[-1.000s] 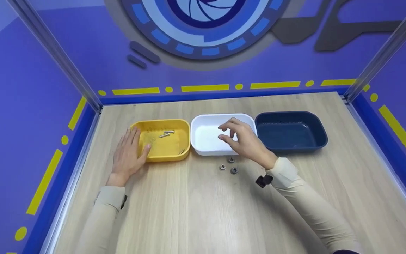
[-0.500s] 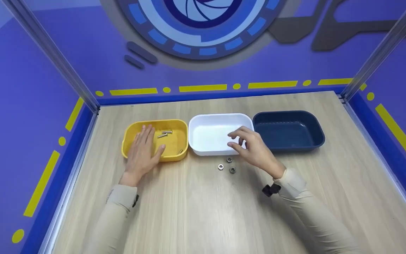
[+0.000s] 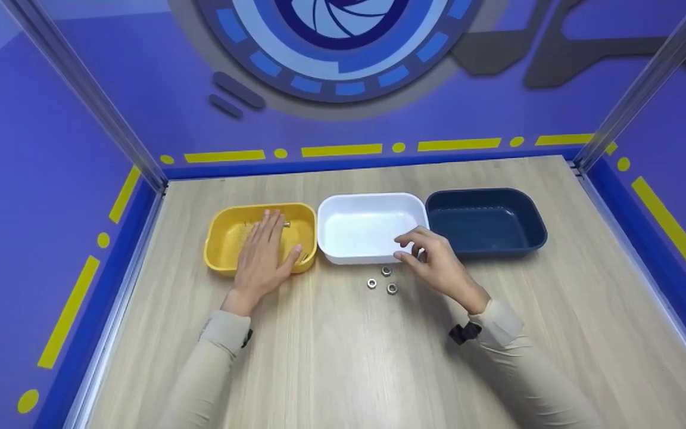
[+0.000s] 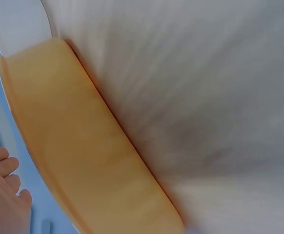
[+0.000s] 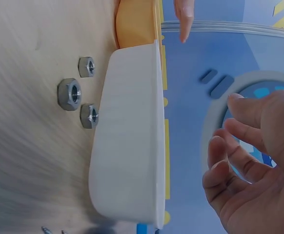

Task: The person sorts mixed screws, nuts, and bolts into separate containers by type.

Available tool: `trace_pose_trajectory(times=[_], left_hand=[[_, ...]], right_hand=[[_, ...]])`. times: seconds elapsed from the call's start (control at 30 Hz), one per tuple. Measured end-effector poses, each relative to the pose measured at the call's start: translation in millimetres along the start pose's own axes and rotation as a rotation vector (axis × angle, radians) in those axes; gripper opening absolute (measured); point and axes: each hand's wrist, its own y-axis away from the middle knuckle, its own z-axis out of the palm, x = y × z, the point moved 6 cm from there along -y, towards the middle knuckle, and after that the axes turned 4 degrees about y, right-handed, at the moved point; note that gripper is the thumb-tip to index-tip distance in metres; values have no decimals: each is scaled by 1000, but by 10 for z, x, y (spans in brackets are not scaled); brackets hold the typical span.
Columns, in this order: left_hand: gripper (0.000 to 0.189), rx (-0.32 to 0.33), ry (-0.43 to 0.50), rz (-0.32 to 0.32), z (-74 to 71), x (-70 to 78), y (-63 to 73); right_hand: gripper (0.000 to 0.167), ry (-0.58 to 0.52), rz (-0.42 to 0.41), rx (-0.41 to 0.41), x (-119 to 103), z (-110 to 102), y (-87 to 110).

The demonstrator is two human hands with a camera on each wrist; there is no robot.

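Note:
My left hand is held flat over the yellow bin, its fingers straight and together and the thumb apart. Beside the fingers a bolt peeks out, and another bolt lies near the bin's front right corner. Over the front right corner of the white bin is my right hand, fingers loosely curved with nothing between them. Three hex nuts, one of them the large nut, lie on the table in front of the white bin.
To the right of the white bin stands a dark blue bin, the three side by side in a row. Two small threaded ends show at the bottom of the right wrist view. Blue printed walls enclose the wooden table.
My left hand has moved right from the yellow bin's left edge to over its middle, covering most of the bolts. The right hand has drawn back slightly right and nearer.

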Motion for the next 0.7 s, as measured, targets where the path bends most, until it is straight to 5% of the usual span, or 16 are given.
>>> trace_pose_trajectory(times=[0.7], left_hand=[[85,-82,3,70,333,362,-190]], right_hand=[[22,-75,67,12,248,247,355]])
